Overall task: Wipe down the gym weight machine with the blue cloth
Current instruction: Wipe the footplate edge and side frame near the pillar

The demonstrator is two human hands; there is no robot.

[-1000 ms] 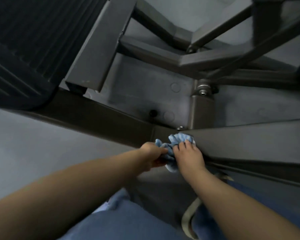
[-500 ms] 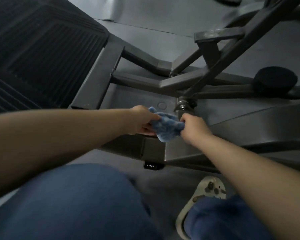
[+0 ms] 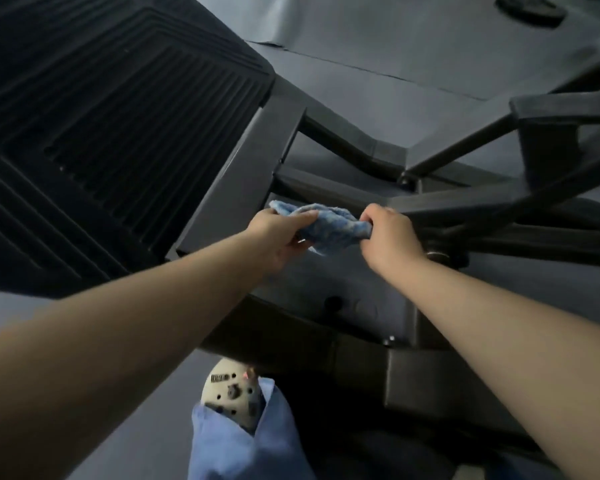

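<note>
Blue cloth (image 3: 329, 226) hangs bunched between the two hands, held up in front of the dark frame of the gym weight machine (image 3: 440, 206). The left hand (image 3: 280, 237) pinches its left end, thumb on top and fingers curled beneath, with a loose corner of fabric sticking out past the knuckles. The right hand (image 3: 388, 233) is fisted around the other end, so the cloth is stretched a little between them. Whether the cloth touches the metal behind it cannot be told. Both forearms are bare and reach up from the bottom corners of the view.

Just beyond the cloth, a slanted square tube (image 3: 236, 181) runs down from a ribbed black footplate (image 3: 94, 133) that fills the upper left. Several other frame bars meet to the right of the hands, and a bolt head (image 3: 436, 255) shows just beside the right wrist. Below the arms a thick base beam (image 3: 361, 362) crosses the view, between the person and the cloth.

At the bottom centre a pale perforated clog (image 3: 231, 396) peeks out from a light blue trouser leg (image 3: 243, 445). The floor (image 3: 395, 53) is grey matting with a seam running across it, and a dark rounded object (image 3: 530, 8) lies on it near the top right edge.
</note>
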